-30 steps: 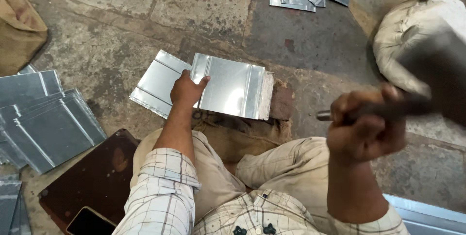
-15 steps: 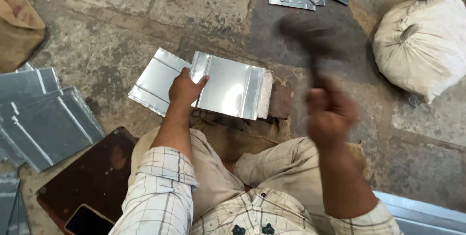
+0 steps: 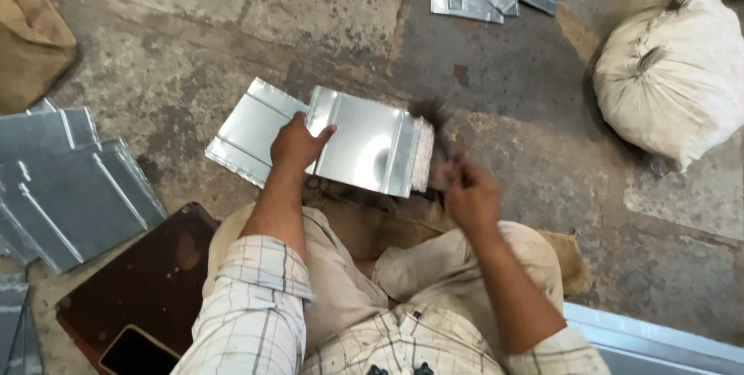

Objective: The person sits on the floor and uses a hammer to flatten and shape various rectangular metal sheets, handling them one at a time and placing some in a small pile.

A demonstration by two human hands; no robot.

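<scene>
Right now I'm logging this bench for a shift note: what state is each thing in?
left hand: pressed flat on the metal sheets
metal sheets: stacked, lying flat, right edge being struck
right hand: gripping the hammer
hammer: blurred, down at the stack's edge
white sack: tied shut

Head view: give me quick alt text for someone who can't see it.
A seated person's left hand presses on shiny metal sheets on a stone floor, while the right hand brings a blurred hammer down at their right edge. Grey sheets lie left, a white sack right.
</scene>
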